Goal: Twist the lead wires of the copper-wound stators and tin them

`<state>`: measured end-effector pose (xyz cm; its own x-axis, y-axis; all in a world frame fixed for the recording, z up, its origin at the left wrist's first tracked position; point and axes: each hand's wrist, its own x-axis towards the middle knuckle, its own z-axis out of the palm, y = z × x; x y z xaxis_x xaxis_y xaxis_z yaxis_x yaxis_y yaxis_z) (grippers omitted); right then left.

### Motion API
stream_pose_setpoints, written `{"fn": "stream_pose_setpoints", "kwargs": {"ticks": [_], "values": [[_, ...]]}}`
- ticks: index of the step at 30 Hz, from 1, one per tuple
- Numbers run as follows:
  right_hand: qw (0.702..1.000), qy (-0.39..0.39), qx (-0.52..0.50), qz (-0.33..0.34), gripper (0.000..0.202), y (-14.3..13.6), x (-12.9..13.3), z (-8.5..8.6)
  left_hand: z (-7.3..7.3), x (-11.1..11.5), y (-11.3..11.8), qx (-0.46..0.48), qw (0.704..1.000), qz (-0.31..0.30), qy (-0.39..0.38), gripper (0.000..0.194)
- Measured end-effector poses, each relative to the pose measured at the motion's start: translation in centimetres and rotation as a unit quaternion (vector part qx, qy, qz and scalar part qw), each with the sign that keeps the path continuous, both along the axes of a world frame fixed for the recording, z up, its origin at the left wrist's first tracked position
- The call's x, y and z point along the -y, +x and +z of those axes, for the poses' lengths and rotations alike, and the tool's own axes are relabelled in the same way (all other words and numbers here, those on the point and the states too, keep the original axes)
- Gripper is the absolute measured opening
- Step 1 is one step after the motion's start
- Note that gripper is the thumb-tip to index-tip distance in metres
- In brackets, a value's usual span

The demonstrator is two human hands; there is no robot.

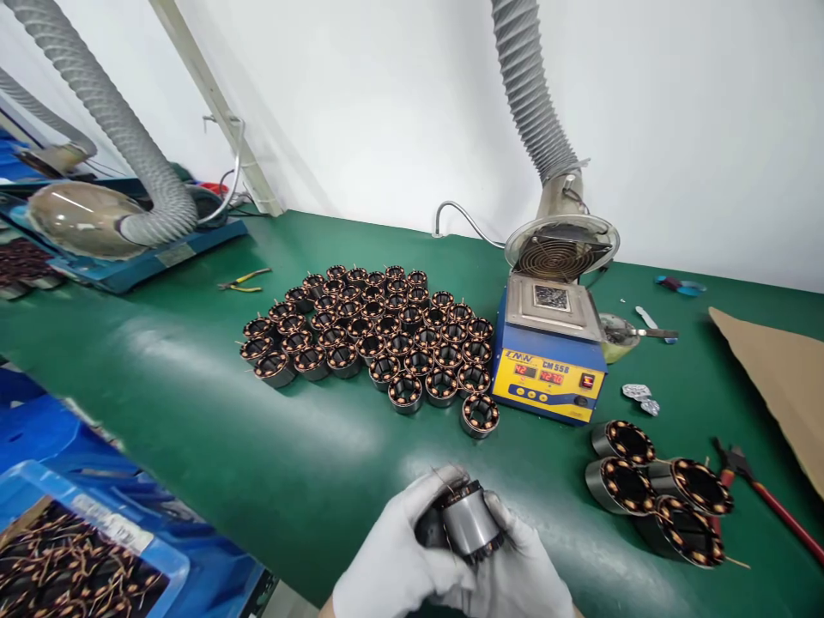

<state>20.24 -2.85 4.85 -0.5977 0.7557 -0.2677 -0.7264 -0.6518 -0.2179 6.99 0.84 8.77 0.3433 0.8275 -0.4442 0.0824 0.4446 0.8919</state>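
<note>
A metal motor stator (472, 521) with copper windings is held tilted just above the near edge of the green table. My left hand (405, 549), in a white glove, grips it from the left, fingers and thumb round its side. On its right side, my white-gloved right hand (524, 558) is closed against it. A thin wire sticks up by the left fingertips. Beyond my hands stands a large group of similar stators (386, 324), windings facing up. More stators (686, 532) sit to the right of my hands.
A blue and yellow solder pot (547, 378) stands under a fume hood (563, 245). Red-handled cutters (772, 498) and cardboard (778, 378) lie right. Yellow pliers (245, 281) lie at the back left. A blue crate (173, 571) of stators is at lower left.
</note>
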Motion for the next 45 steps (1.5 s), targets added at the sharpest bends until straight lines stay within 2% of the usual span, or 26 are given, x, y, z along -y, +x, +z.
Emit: {"fn": "stream_pose_setpoints", "kwargs": {"ticks": [2, 4, 5, 7, 8, 9, 10, 13, 15, 17, 19, 21, 23, 24, 25, 27, 29, 31, 33, 35, 37, 40, 45], "values": [[1.000, 0.009, -0.007, 0.029, 0.049, 0.0, 0.1, -0.1, 0.1, -0.2, 0.7, -0.012, 0.998, 0.060, -0.011, 0.035], [0.999, 0.009, -0.012, 0.043, 0.051, 0.0, 0.2, -0.1, -0.1, -0.8, 1.0, 0.020, 0.987, 0.159, -0.001, 0.007], [0.999, 0.001, -0.011, 0.041, 0.051, 0.1, 0.3, -0.1, -0.3, -1.2, 1.1, 0.067, 0.975, 0.210, -0.004, 0.005], [0.999, -0.024, -0.006, 0.021, 0.050, 0.1, 0.4, -0.1, -0.5, -1.7, 1.0, 0.178, 0.938, 0.296, -0.026, 0.018], [0.999, -0.031, -0.006, 0.015, 0.050, 0.1, 0.5, -0.1, -0.5, -1.8, 1.0, 0.220, 0.921, 0.320, -0.032, 0.024], [0.999, -0.031, -0.006, 0.014, 0.049, 0.1, 0.5, 0.0, -0.3, -1.8, 1.0, 0.232, 0.919, 0.319, -0.034, 0.029], [1.000, -0.026, -0.005, 0.012, 0.048, -0.1, 0.4, 0.1, -0.1, -1.7, 1.1, 0.208, 0.932, 0.295, -0.035, 0.032], [0.998, 0.020, 0.049, -0.027, 0.041, -0.7, 0.3, 0.6, 0.7, -1.1, 1.3, 0.041, 0.980, 0.192, -0.038, 0.027], [0.982, 0.055, 0.153, -0.092, 0.045, -1.2, 0.4, 0.6, 0.7, -1.0, 0.9, -0.034, 0.982, 0.186, -0.025, 0.016], [0.940, 0.095, 0.297, -0.141, 0.058, -1.4, 0.9, 0.1, 0.3, -1.3, -0.1, -0.014, 0.975, 0.223, -0.005, 0.014], [0.870, 0.122, 0.442, -0.179, 0.061, -1.5, 1.4, -0.9, -0.1, -1.8, -1.3, 0.047, 0.967, 0.248, 0.020, 0.023], [0.785, 0.165, 0.556, -0.217, 0.052, -1.6, 1.7, -2.3, -0.4, -2.0, -1.7, 0.087, 0.974, 0.207, 0.042, 0.039], [0.690, 0.236, 0.638, -0.249, 0.043, -1.6, 1.6, -3.5, -0.6, -1.8, -1.0, 0.072, 0.991, 0.108, 0.028, 0.047], [0.644, 0.274, 0.666, -0.260, 0.041, -1.7, 1.4, -4.0, -0.6, -1.7, -0.3, 0.063, 0.995, 0.075, 0.012, 0.043], [0.605, 0.307, 0.685, -0.266, 0.041, -1.7, 1.2, -4.3, -0.7, -1.6, 0.4, 0.067, 0.995, 0.071, -0.007, 0.035], [0.555, 0.342, 0.709, -0.268, 0.042, -1.6, 0.8, -4.5, -0.8, -1.5, 1.4, 0.131, 0.981, 0.141, -0.032, 0.023], [0.528, 0.345, 0.727, -0.270, 0.038, -1.5, 0.6, -4.3, -0.8, -1.9, 1.5, 0.217, 0.948, 0.229, -0.037, 0.023], [0.512, 0.335, 0.744, -0.269, 0.038, -1.4, 0.6, -4.2, -0.4, -2.4, 0.7, 0.223, 0.934, 0.279, -0.018, 0.025], [0.510, 0.332, 0.749, -0.263, 0.040, -1.3, 0.8, -4.1, 0.1, -2.7, -0.2, 0.125, 0.960, 0.248, 0.014, 0.030], [0.512, 0.345, 0.744, -0.257, 0.038, -1.2, 0.9, -4.2, 0.6, -2.7, -0.6, 0.006, 0.985, 0.170, 0.025, 0.035], [0.505, 0.363, 0.738, -0.260, 0.034, -1.2, 1.0, -4.3, 0.8, -2.5, -0.3, -0.059, 0.989, 0.133, 0.013, 0.033], [0.495, 0.377, 0.739, -0.260, 0.033, -1.1, 1.0, -4.2, 0.9, -2.3, 0.4, -0.059, 0.984, 0.166, -0.023, 0.028], [0.490, 0.376, 0.747, -0.246, 0.032, -1.2, 0.8, -3.4, 0.7, -2.3, 1.3, -0.014, 0.989, 0.141, -0.034, 0.013]]}}
